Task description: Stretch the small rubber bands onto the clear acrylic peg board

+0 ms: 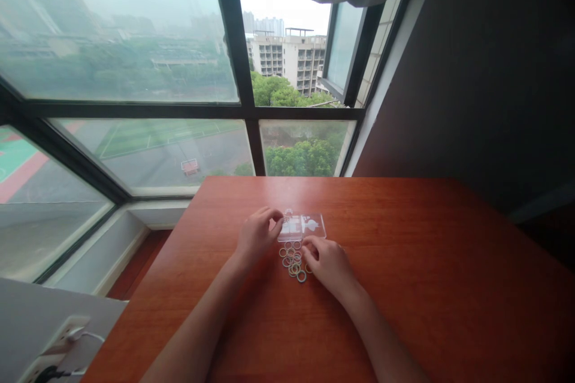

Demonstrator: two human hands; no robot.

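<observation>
A small clear plastic box (306, 224) with compartments lies on the red-brown wooden table (404, 287). Just in front of it sits a loose pile of several small coloured rings (293, 262). My left hand (258, 234) rests at the box's left end, fingers curled against its edge. My right hand (327, 260) lies beside the rings on their right, fingers bent in a pinch near the box's front edge; what they hold, if anything, is too small to see.
The table stands against a large window (179, 102) with dark frames; a dark wall (485, 72) runs along the right. A white power strip with a plugged-in cable (63, 341) sits on a grey ledge at bottom left.
</observation>
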